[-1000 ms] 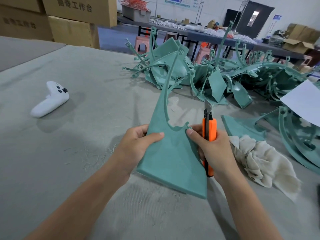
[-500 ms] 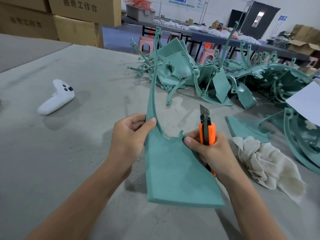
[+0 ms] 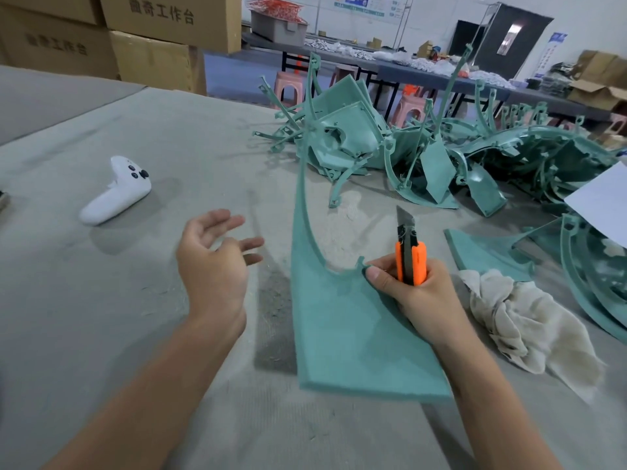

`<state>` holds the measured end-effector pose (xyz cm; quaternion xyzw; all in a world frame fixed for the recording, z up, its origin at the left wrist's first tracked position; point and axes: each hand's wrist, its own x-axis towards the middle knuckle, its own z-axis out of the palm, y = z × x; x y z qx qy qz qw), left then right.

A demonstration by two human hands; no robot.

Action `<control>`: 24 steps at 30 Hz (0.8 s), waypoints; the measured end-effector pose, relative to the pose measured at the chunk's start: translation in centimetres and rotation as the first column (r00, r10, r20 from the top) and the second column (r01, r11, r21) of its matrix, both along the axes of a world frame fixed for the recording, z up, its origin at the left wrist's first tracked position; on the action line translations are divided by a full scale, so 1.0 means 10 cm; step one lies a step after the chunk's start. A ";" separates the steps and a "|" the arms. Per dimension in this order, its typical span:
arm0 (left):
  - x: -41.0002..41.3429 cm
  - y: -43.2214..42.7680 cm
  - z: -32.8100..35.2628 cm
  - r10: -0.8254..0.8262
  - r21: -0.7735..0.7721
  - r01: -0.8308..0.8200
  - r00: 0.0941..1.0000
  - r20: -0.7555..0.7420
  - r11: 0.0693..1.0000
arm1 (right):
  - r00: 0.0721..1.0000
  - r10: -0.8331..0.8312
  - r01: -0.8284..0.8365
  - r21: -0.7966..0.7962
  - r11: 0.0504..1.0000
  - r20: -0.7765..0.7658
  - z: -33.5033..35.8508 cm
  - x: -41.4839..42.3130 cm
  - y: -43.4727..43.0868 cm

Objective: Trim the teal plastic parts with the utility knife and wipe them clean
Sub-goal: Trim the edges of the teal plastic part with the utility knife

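The left hand [image 3: 212, 266] hangs wide, fingers spread, holding nothing, left of the teal part [image 3: 339, 334]; the right hand [image 3: 417, 296] grips the utility knife [image 3: 410, 259], blade up, thumb pinching the part's notched edge; a rag [image 3: 519, 320] lies just right of it.

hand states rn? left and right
Left hand: open, holding nothing.
Right hand: grips the utility knife, thumb pinching the teal part.

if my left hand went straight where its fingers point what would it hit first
Probably the teal plastic part that the right hand holds along with the utility knife. The left hand points its open fingers toward that part's near edge, though depth is unclear.
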<state>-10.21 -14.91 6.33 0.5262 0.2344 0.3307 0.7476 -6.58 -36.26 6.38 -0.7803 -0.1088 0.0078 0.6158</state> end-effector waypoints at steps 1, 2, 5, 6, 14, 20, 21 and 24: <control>-0.01 -0.02 0.01 -0.040 -0.013 0.040 0.999 0.003 0.999 | 0.999 -0.051 0.052 0.041 0.998 -0.019 -0.01 0.00 0.00; -0.02 -0.06 0.01 -0.096 -0.023 0.096 0.995 0.008 0.995 | 0.994 -0.099 0.102 0.081 0.991 -0.038 -0.01 0.00 -0.01; -0.04 -0.19 0.00 -0.237 -0.025 0.237 0.971 0.013 0.971 | 0.975 -0.213 0.219 0.147 0.965 -0.057 0.01 -0.01 -0.02; -0.04 -0.21 -0.01 -0.264 0.001 0.264 0.965 0.009 0.965 | 0.967 -0.247 0.254 0.166 0.953 -0.064 0.02 0.00 -0.02; -0.02 -0.15 -0.10 -0.142 0.184 0.146 0.989 -0.037 0.972 | 0.934 -0.328 0.357 0.288 0.889 -0.145 0.02 0.05 -0.07; -0.07 -0.21 -0.03 -0.068 0.506 0.019 0.995 0.078 0.863 | 0.920 -0.366 0.392 0.286 0.875 -0.140 0.03 0.05 -0.09; -0.09 -0.21 -0.02 -0.048 0.571 -0.019 0.994 0.101 0.821 | 0.917 -0.372 0.398 0.294 0.869 -0.143 0.04 0.05 -0.09; -0.11 -0.25 -0.04 -0.042 0.804 -0.064 0.993 0.110 0.592 | 0.919 -0.361 0.394 0.327 0.859 -0.157 0.04 0.06 -0.11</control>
